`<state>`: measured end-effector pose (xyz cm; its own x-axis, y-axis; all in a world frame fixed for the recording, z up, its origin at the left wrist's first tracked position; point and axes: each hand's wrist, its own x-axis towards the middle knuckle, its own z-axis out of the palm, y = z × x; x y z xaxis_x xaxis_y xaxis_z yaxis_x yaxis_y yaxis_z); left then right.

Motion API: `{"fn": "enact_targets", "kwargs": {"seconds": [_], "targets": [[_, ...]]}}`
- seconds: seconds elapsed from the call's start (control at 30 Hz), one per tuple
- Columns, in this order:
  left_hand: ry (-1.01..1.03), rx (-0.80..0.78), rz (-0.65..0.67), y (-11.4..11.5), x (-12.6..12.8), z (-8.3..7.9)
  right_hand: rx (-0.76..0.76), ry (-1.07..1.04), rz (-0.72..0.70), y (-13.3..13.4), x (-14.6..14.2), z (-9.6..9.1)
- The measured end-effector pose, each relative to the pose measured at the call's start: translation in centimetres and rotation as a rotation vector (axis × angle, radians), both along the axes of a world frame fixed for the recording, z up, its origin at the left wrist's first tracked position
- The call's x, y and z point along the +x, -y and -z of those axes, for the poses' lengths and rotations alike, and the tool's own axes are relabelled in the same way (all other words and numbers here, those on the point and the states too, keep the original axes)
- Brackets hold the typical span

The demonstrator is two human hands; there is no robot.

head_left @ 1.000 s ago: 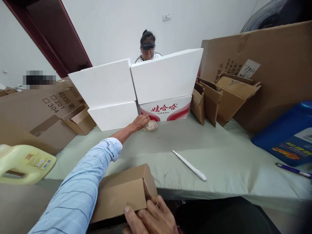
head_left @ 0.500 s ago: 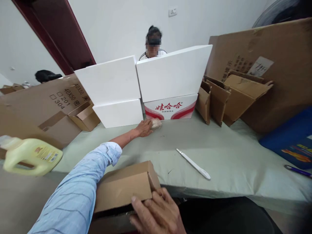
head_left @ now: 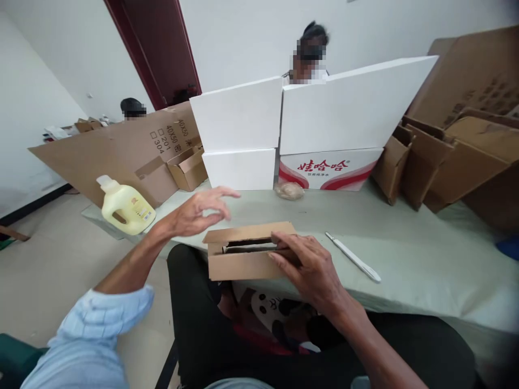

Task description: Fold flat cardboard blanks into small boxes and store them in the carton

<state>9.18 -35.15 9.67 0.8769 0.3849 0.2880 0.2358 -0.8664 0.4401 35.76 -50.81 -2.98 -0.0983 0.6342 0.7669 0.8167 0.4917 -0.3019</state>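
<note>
A small brown cardboard box (head_left: 243,267) sits at the table's near edge, its top partly open. Something inside shows only as a dark gap with a pale strip. My right hand (head_left: 310,265) grips the box's right end, thumb on the front and fingers over the top. Just above and left of the box, my left hand (head_left: 203,212) is in the air with fingers spread, holding nothing. To the right of the box lies a white scalpel-like knife (head_left: 352,257). A crumpled clear plastic bundle (head_left: 289,190) rests by the white boxes.
White boxes (head_left: 239,121) and a red-printed white carton (head_left: 330,172) form a wall at the back. Brown cartons (head_left: 430,167) stand right, a small open carton (head_left: 190,168) left. A pale yellow jug (head_left: 127,205) is at the left edge. Two people are beyond.
My left hand has drawn back from the plastic bundle towards the box, leaving the bundle on the table. The box now faces me with its opening upward; the camera view has turned left.
</note>
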Motion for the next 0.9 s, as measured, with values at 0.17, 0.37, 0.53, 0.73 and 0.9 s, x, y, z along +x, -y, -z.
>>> {"fn": "enact_targets", "kwargs": {"seconds": [0.17,0.37,0.53,0.73,0.9], "targets": [[-0.098,0.031,-0.082,3.8,-4.9,4.7,-0.106,-0.018,0.015,-1.1,0.6,-1.0],[-0.032,0.059,-0.084,2.4,-4.4,6.7,-0.073,0.041,-0.034,-0.6,1.1,-1.7],[-0.251,-0.042,-0.01,1.4,-3.5,6.0,-0.282,0.256,-0.14,0.3,2.2,-3.7],[-0.392,-0.138,0.029,-0.2,-2.9,5.7,-0.578,0.548,-0.102,-0.6,2.7,-7.0],[-0.228,-0.214,0.087,-1.1,-3.3,6.1,-0.49,0.491,-0.13,-0.6,3.9,-6.7]]}}
